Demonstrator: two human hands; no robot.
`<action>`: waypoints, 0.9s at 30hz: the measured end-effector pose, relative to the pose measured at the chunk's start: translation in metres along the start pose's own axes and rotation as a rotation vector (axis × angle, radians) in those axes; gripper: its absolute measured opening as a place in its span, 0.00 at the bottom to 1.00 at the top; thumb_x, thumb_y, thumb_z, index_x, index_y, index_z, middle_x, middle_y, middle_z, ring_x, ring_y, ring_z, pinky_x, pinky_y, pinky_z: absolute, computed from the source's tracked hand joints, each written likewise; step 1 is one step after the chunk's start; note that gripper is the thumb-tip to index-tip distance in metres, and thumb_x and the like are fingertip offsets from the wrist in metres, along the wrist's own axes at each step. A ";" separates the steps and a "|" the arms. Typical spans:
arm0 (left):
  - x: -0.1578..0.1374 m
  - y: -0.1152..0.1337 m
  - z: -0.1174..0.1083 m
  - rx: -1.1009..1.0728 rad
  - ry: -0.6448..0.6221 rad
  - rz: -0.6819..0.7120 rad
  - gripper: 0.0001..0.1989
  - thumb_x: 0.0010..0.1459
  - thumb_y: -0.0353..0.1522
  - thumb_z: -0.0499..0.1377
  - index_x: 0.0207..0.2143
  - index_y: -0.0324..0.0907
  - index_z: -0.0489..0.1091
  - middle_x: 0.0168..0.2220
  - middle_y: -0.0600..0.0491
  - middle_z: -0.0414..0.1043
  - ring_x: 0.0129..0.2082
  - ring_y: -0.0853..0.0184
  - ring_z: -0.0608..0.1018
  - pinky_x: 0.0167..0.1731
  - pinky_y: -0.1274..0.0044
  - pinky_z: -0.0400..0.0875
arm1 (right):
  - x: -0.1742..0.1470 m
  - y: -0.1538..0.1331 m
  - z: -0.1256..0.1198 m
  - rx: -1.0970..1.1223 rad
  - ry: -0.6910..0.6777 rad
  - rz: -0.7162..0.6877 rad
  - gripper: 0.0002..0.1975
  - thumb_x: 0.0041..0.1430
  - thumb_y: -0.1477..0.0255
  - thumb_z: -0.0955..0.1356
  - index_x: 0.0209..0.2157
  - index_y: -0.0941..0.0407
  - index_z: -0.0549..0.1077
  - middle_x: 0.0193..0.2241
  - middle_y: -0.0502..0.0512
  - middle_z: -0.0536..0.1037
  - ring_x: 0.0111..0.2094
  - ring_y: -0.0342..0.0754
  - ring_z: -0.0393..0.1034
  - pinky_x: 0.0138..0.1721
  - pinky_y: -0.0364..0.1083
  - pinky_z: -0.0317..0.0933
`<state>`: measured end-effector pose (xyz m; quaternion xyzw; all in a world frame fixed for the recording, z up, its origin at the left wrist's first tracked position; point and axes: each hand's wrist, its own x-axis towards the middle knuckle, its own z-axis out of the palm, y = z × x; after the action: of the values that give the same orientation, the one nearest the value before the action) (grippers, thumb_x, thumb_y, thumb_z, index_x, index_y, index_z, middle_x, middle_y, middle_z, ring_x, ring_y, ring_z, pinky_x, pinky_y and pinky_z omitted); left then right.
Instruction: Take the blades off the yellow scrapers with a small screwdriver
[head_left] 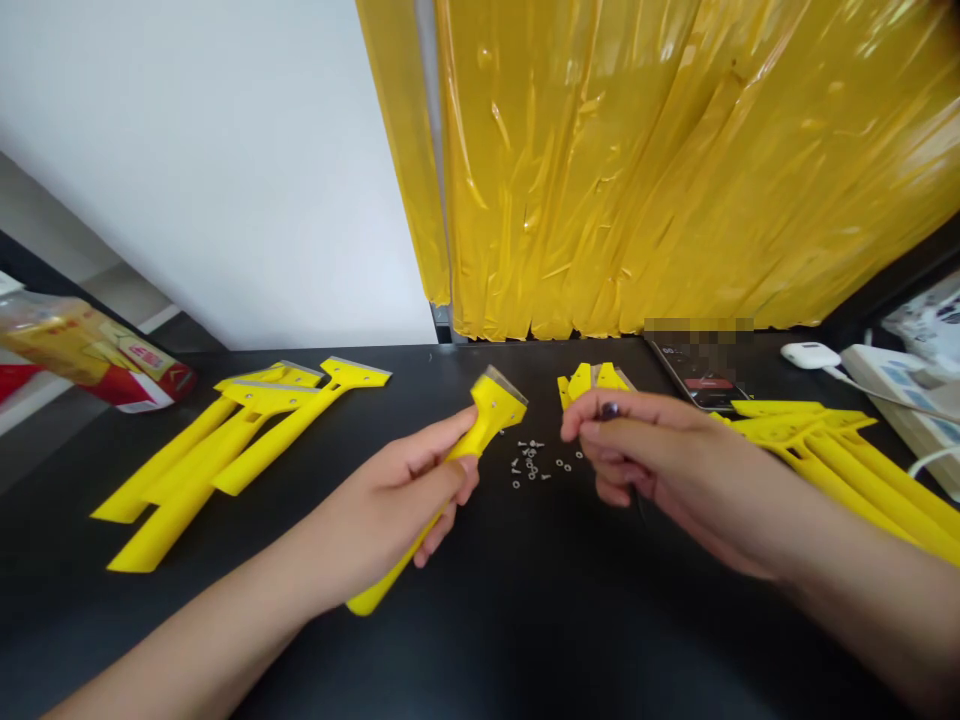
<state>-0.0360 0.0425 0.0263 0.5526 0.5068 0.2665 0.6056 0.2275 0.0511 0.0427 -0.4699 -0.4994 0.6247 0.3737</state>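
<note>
My left hand [409,490] is closed around the handle of a yellow scraper [491,405]. The scraper is tilted, its wide head with a metal edge pointing up and away. My right hand [660,445] is closed on a thin dark tool [610,410]; a rounded dark end shows at the fingertips, and its kind is mostly hidden by the hand. Small screws and nuts [531,462] lie loose on the black table between my hands. Just beyond my right fingers are several yellow scraper head pieces [592,380], partly covered by the hand.
Several yellow scrapers [240,420] lie at left, and yellow scraper handles [847,460] are stacked at right. A phone [694,375], a white charger [811,355] and a power strip [900,400] sit at the back right. A drink bottle [97,350] lies at far left.
</note>
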 end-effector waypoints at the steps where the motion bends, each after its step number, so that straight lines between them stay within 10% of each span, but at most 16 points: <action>1: 0.000 -0.002 0.000 0.186 0.018 0.079 0.23 0.72 0.40 0.58 0.67 0.52 0.68 0.37 0.54 0.77 0.24 0.68 0.76 0.23 0.77 0.73 | -0.002 0.007 0.004 0.033 -0.014 0.088 0.11 0.65 0.62 0.72 0.37 0.56 0.78 0.24 0.44 0.62 0.23 0.39 0.54 0.23 0.40 0.56; 9: 0.006 -0.021 0.004 1.126 0.105 0.391 0.28 0.74 0.35 0.51 0.75 0.48 0.62 0.58 0.46 0.82 0.52 0.53 0.86 0.56 0.61 0.80 | -0.002 0.034 0.015 -0.028 -0.098 0.412 0.19 0.67 0.58 0.72 0.28 0.55 0.68 0.18 0.39 0.54 0.18 0.36 0.41 0.18 0.40 0.39; 27: 0.001 -0.017 0.011 1.273 0.120 0.398 0.25 0.75 0.34 0.50 0.71 0.45 0.67 0.55 0.47 0.82 0.50 0.53 0.86 0.48 0.58 0.84 | 0.012 0.041 0.003 -0.183 -0.119 0.303 0.17 0.63 0.61 0.72 0.25 0.53 0.70 0.14 0.38 0.54 0.15 0.37 0.44 0.15 0.40 0.40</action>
<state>-0.0298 0.0355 0.0090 0.8693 0.4862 0.0524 0.0716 0.2217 0.0523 0.0000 -0.5339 -0.4990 0.6525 0.2005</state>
